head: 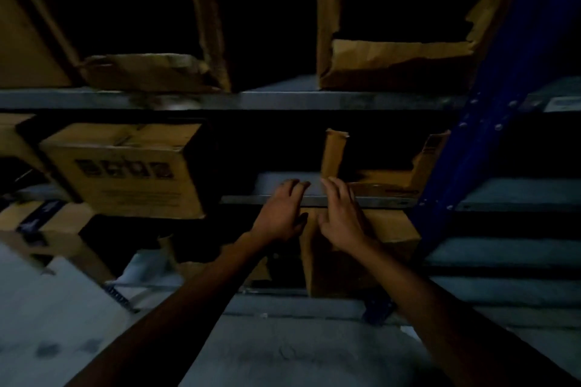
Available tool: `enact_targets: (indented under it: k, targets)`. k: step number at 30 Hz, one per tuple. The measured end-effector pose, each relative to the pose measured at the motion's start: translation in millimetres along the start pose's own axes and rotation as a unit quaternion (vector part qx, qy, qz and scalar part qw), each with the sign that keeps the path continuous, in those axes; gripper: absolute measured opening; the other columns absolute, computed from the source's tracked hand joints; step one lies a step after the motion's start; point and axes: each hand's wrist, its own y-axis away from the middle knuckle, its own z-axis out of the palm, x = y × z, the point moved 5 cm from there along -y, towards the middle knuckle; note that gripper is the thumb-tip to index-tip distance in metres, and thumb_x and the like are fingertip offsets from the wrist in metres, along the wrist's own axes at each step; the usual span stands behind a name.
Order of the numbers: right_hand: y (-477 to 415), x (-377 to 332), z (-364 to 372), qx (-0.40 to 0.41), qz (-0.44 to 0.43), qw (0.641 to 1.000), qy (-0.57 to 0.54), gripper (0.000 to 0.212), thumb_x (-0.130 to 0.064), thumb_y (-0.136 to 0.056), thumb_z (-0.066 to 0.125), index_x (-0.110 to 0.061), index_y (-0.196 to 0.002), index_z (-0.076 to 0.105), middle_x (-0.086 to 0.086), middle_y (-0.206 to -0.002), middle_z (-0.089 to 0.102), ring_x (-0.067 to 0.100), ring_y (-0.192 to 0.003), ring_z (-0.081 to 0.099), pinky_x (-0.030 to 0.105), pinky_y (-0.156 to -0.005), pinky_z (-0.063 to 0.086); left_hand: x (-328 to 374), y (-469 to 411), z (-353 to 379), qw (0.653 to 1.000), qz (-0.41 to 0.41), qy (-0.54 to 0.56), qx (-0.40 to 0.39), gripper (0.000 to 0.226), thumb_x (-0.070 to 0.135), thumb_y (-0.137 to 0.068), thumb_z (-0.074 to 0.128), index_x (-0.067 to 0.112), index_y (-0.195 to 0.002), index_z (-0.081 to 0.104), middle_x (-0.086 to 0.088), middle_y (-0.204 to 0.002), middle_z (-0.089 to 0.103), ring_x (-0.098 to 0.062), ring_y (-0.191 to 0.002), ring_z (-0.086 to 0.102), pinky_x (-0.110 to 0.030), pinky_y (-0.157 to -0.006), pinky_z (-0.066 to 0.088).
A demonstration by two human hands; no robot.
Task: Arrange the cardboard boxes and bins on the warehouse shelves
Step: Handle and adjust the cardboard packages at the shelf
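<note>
A dim warehouse rack (pixel 345 100) fills the view, with its blue upright (pixel 490 122) on the right. At the left of the middle shelf, a printed cardboard box (pixel 132 173) seems to jut past the edge, so a knock could tip it off. To the right stands a torn open-front bin (pixel 386 173); its ragged walls would likely rip further if pulled. The left hand (pixel 279 214) and right hand (pixel 341 217) reach side by side at the shelf lip beside that bin, fingers loosely spread, holding nothing. Whether they touch the lip is unclear.
</note>
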Motion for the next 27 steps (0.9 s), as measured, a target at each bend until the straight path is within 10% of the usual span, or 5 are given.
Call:
enact_targets:
  k: [11, 27]
  targets:
    - [12.0, -253.3, 40.8, 0.011, -0.043, 0.990, -0.136, 0.072, -0.019, -0.089, 0.063, -0.020, -0.149, 0.024, 0.007, -0.151, 0.025, 0.028, -0.133, 0.035, 0.036, -0.106, 0.034, -152.9, 160.3, -157.4, 0.984, -0.145, -0.052, 0.087, 0.072, 0.030, -0.085, 0.065, 0.014, -0.145, 0.030, -0.011, -0.141, 0.037, -0.031, -0.125, 0.035, -0.043, -0.103, 0.038]
    - [-113.5, -277.0, 96.0, 0.065, 0.092, 0.981, -0.158, 0.050, -0.045, -0.095, 0.052, -0.028, -0.142, 0.046, 0.009, -0.160, 0.012, 0.038, -0.144, 0.014, 0.045, -0.116, 0.020, -332.4, 132.4, -239.2, 0.907, -0.341, 0.120, 0.215, 0.065, 0.037, -0.091, 0.057, 0.011, -0.144, 0.030, -0.016, -0.146, 0.030, -0.036, -0.133, 0.029, -0.048, -0.107, 0.031]
